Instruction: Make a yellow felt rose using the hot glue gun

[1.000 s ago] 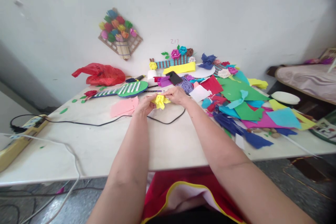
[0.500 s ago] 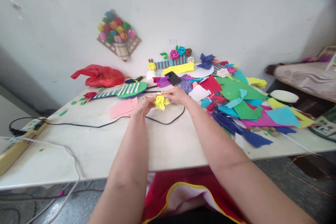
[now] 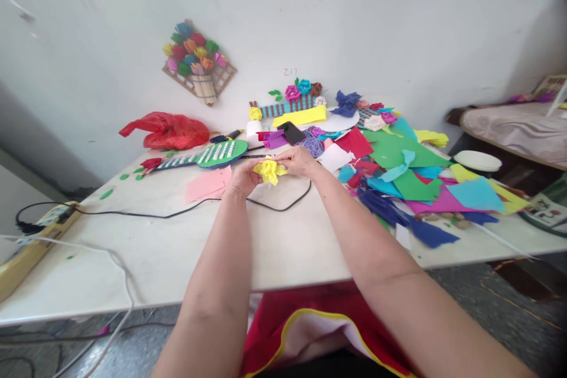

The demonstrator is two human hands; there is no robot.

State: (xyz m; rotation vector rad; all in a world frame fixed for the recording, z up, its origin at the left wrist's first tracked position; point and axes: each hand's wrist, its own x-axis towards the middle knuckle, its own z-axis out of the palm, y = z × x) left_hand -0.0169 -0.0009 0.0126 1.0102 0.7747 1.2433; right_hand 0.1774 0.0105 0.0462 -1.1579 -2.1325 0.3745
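A yellow crepe-paper flower (image 3: 270, 170) with pointed petals is held between both hands above the white table (image 3: 292, 248). My left hand (image 3: 243, 178) grips its left side, fingers closed round the base. My right hand (image 3: 296, 160) pinches a petal at the upper right. The flower's underside is hidden by the fingers. Left of my left hand lie pink paper sheets (image 3: 207, 184). A black cord (image 3: 283, 209) loops on the table just below the flower. Behind my hands is a green guitar-shaped craft (image 3: 221, 153) with white strips.
Coloured paper scraps (image 3: 407, 153) spread over the table's right side. A phone (image 3: 291, 132), a yellow paper strip (image 3: 301, 116) and a red plastic bag (image 3: 168, 130) lie at the back. At the left edge, a power strip (image 3: 44, 236) has cables attached.
The yellow flower has turned slightly in my hands, and its petals look more spread. Both hands stay in nearly the same place.
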